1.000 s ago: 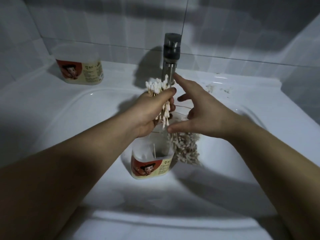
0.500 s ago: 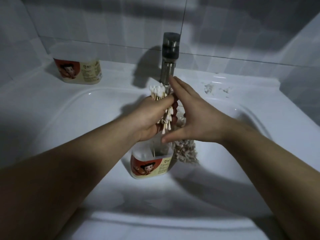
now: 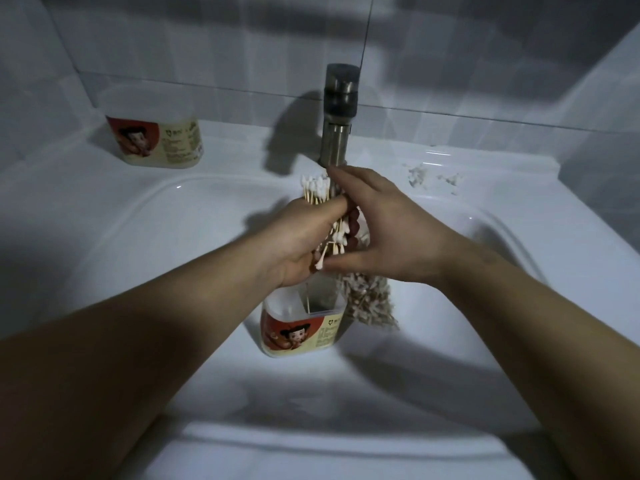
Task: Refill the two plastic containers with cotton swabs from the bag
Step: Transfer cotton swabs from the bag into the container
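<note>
My left hand [image 3: 304, 237] grips a bundle of cotton swabs [image 3: 315, 188], white tips sticking up above the fist and more hanging below it. My right hand [image 3: 388, 233] lies flat against the bundle, fingers straight, thumb touching the lower swab tips. Directly below stands an open plastic container [image 3: 301, 330] with a red cartoon label, holding one upright swab. The clear bag of swabs [image 3: 370, 303] lies in the basin just right of it, partly hidden by my right hand. A second labelled container [image 3: 156, 136] stands on the ledge at the back left.
Everything sits in a white sink basin [image 3: 138, 244]. A steel tap [image 3: 337, 116] rises right behind my hands. White crumbs [image 3: 419, 174] lie on the ledge to the tap's right. Tiled walls close in at the back and both sides.
My right hand has closed in from the right and now lies against the swab bundle. My left hand with the bundle has dropped slightly toward the container.
</note>
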